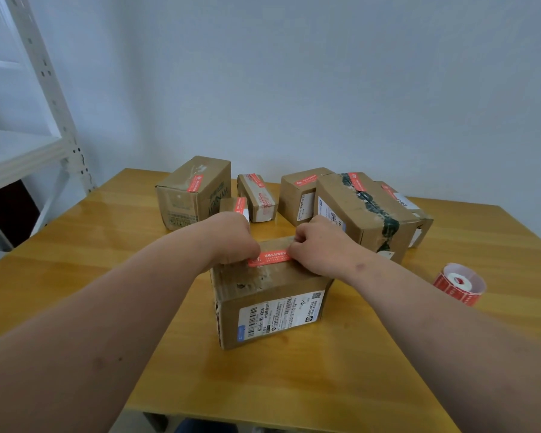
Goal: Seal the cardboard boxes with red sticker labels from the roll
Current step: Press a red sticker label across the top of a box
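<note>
I am pressing a red sticker label (pixel 270 258) across the top seam of the nearest cardboard box (pixel 269 295), which is sitting in the middle of the surface (pixel 107 251); my left hand (pixel 231 237) is curled with its fingers pinching down on the label's left end, and my right hand (pixel 317 245) is doing the same at the right end, both closed onto the label and box top. The roll (pixel 459 284) is lying well apart on the right; the boxes at the back (pixel 361 210) are already wearing red labels. I am judging the risks as these: the label is looking slightly slanted, so it may be bridging the seam unevenly; old tape under it is looking wrinkled, so the ends may be lifting; pushing hard may be sliding the box on the glossy surface.
</note>
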Available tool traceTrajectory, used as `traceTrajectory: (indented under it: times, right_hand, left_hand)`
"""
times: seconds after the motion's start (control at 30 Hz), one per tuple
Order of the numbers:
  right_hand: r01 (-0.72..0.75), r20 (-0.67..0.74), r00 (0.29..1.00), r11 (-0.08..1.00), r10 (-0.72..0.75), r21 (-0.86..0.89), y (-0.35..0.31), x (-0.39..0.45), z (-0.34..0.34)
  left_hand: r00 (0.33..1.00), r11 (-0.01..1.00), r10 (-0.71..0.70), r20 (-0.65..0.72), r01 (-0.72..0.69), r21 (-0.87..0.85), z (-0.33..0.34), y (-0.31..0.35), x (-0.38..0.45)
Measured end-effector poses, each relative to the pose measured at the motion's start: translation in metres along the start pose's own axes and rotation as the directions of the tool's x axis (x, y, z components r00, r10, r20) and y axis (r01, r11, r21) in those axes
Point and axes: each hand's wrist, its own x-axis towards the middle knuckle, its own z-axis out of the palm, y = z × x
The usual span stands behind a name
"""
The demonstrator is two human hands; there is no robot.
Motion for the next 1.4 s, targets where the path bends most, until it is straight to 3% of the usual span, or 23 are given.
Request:
traceTrajectory:
  times: [0.53, 0.67, 0.77, 0.9, 1.03, 1.23, 1.4]
  right_hand:
    - [0.059, -0.06, 0.996, 0.998, -0.06, -0.007, 0.006, -0.001, 0.001]
    - [0.035, -0.05, 0.998, 0.993, -0.029, 0.116, 0.012, -0.004, 0.002]
    - [-0.039, 0.041, 0.999, 0.951, 0.027, 0.307, 0.015, -0.006, 0.004]
    - [-0.094, 0.108, 0.993, 0.882, 0.05, 0.461, 0.018, -0.008, 0.011]
    - [-0.141, 0.133, 0.988, 0.804, 0.078, 0.578, 0.019, -0.009, 0.012]
    - [-0.15, 0.093, 0.989, 0.842, 0.118, 0.518, 0.011, -0.007, 0.021]
    - [-0.176, 0.144, 0.983, 0.808, 0.114, 0.562, 0.015, -0.007, 0.019]
  left_hand:
    - [0.998, 0.997, 0.052, -0.018, -0.05, 0.066, 0.002, -0.002, -0.003]
    - [0.996, 0.995, 0.087, -0.036, -0.088, -0.042, 0.004, -0.01, -0.008]
    - [0.997, 0.983, 0.072, -0.029, -0.076, -0.169, 0.008, -0.021, -0.011]
    - [0.998, 0.915, 0.056, 0.013, -0.046, -0.401, 0.015, -0.033, -0.016]
    - [0.998, 0.857, 0.062, 0.028, -0.039, -0.513, 0.02, -0.035, -0.019]
    - [0.997, 0.924, -0.027, -0.072, -0.003, -0.383, 0.034, -0.023, -0.019]
    - [0.999, 0.846, -0.038, 0.004, 0.034, -0.532, 0.03, -0.025, -0.022]
